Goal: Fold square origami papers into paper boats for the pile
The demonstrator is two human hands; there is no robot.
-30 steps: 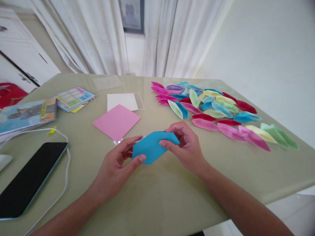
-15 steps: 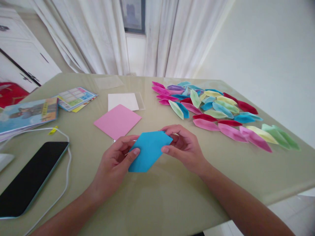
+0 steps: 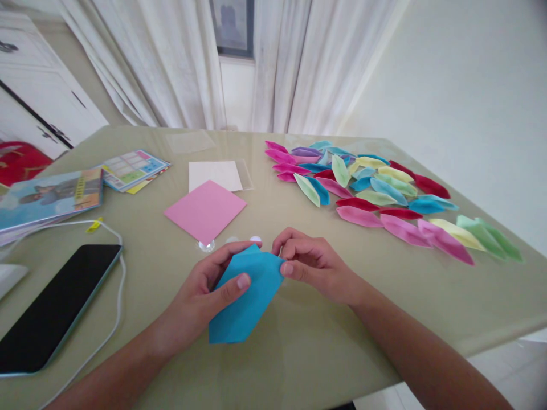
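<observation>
A folded sheet of blue origami paper (image 3: pixel 245 302) is held above the near part of the table, tilted with its lower corner toward me. My left hand (image 3: pixel 209 287) grips its left side, thumb lying on the front and fingers behind. At the paper's upper right corner, my right hand (image 3: pixel 314 265) pinches the edge between thumb and fingers. Just beyond the left fingers rests a pink square sheet (image 3: pixel 205 210), partly over a white sheet (image 3: pixel 216 175). Small clear round pieces (image 3: pixel 207 246) show near the pink sheet's closest corner.
Several folded paper pieces (image 3: pixel 363 188) in many colours lie in rows at the right. On the left are a phone (image 3: pixel 60 307), a white cable (image 3: pixel 119 296), a booklet (image 3: pixel 51 193) and printed cards (image 3: pixel 134 169). White curtains (image 3: pixel 171 62) hang behind the table.
The blue paper has come lower and nearer to me, turning more upright. My left thumb has slid further across it. My right hand has shifted slightly down along with the corner.
</observation>
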